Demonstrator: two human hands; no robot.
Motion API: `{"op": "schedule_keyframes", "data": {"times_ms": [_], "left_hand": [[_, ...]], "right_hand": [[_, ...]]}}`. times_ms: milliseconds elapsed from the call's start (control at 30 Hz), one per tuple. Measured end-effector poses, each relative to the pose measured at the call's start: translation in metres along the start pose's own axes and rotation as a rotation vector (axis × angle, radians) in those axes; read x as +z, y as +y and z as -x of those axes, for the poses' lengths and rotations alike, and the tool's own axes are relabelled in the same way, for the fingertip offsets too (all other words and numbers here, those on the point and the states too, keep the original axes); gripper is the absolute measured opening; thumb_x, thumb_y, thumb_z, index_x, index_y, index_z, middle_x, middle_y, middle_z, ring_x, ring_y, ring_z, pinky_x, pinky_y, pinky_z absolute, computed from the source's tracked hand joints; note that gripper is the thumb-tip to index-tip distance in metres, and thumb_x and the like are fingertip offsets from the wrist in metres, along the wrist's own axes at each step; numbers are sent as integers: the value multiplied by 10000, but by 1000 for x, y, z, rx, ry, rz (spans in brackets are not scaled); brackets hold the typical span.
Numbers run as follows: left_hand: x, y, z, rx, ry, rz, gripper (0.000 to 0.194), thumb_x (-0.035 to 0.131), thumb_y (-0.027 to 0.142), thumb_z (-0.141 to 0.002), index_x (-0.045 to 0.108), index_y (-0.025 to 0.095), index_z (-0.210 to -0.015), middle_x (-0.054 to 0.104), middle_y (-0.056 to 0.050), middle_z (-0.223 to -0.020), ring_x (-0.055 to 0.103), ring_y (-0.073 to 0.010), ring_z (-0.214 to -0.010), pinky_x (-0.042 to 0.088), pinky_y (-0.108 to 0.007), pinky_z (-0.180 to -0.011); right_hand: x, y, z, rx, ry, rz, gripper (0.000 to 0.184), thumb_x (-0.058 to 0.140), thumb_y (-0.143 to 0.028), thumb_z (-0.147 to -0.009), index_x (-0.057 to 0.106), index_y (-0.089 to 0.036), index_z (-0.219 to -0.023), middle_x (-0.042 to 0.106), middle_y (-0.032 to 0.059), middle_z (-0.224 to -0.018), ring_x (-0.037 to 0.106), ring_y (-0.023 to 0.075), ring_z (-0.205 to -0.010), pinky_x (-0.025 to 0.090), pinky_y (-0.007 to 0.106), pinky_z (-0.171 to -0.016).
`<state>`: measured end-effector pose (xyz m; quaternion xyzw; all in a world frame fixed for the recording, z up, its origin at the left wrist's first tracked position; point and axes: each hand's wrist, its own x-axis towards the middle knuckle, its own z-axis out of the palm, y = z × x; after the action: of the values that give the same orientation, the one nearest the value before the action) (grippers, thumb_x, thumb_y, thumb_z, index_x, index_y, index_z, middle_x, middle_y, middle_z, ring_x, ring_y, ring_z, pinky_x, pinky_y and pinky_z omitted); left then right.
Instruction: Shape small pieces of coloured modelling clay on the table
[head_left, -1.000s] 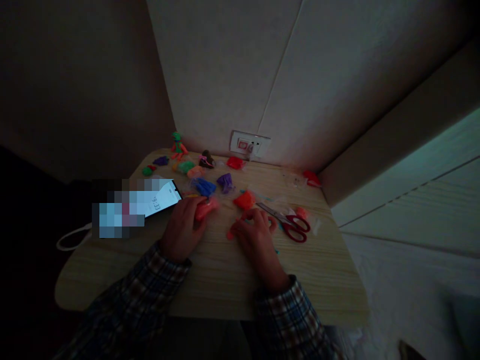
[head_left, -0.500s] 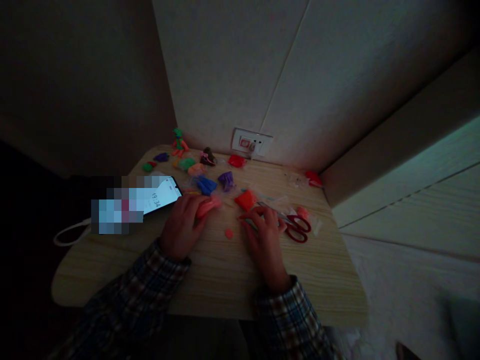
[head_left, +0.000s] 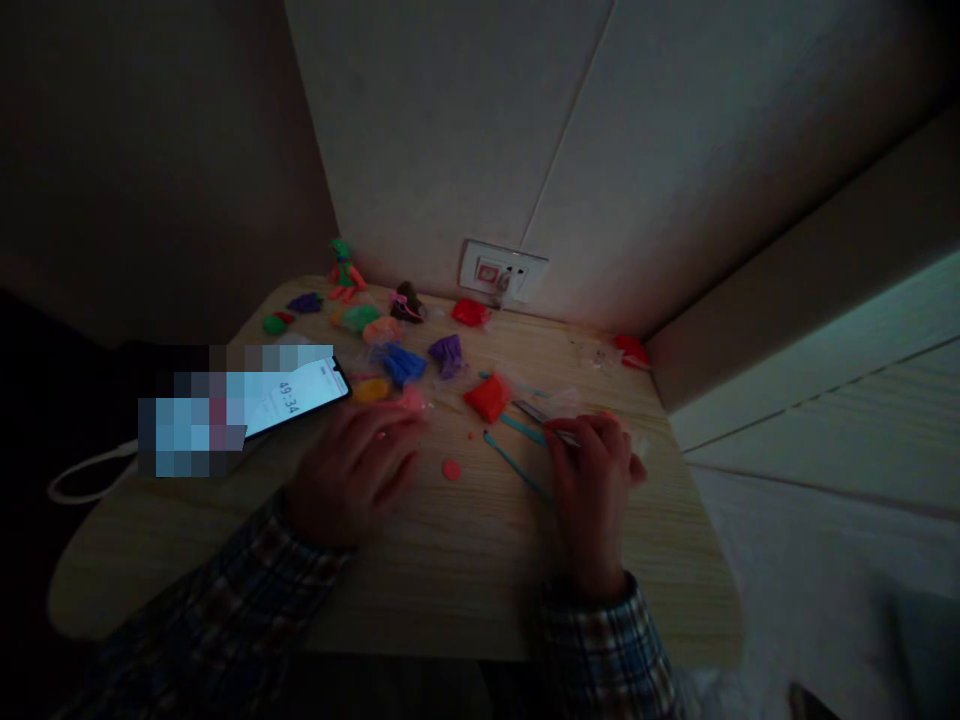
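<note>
My right hand (head_left: 592, 460) is closed over the scissors (head_left: 531, 411), covering their red handles; the blades point left and away. Thin blue-green strips (head_left: 516, 467) lie beside and partly under that hand. My left hand (head_left: 354, 470) holds nothing I can see, its thumb and fingers apart, just in front of a bag of pink clay (head_left: 411, 402). A tiny pale spot shows at its fingertips, too small to name. Between the hands lies a flat coral-pink disc (head_left: 451, 469), with a tiny crumb (head_left: 470, 436) of similar colour beyond it. An orange-red clay packet (head_left: 487, 398) sits near the blade tips.
A lit phone (head_left: 304, 395) with a white cable (head_left: 82, 470) is at the left. Blue (head_left: 401, 364), purple (head_left: 448, 356), yellow (head_left: 370, 391) and red clay packets (head_left: 470, 312) are spread behind. A green-and-orange clay figure (head_left: 343, 270) stands at the back, left of a wall socket (head_left: 501, 272).
My right hand has moved right, from the blue-green strips onto the scissors. My left hand has let go of the pink clay bag and drawn back toward me. The view has shifted slightly.
</note>
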<state>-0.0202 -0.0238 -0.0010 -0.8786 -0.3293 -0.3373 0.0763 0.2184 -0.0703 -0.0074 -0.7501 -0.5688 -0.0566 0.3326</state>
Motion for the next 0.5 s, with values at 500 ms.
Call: {"op": "schedule_keyframes", "data": {"times_ms": [500], "left_hand": [[1, 13, 18, 97, -333, 141, 333, 404, 192, -950, 542, 210, -1253, 648, -53, -1189, 535, -215, -1143, 393, -393, -991]], "right_hand": [[-12, 27, -3, -87, -183, 58, 172, 495, -277, -876, 657, -234, -919, 592, 59, -1010, 509, 251, -994, 270, 424, -843]]}}
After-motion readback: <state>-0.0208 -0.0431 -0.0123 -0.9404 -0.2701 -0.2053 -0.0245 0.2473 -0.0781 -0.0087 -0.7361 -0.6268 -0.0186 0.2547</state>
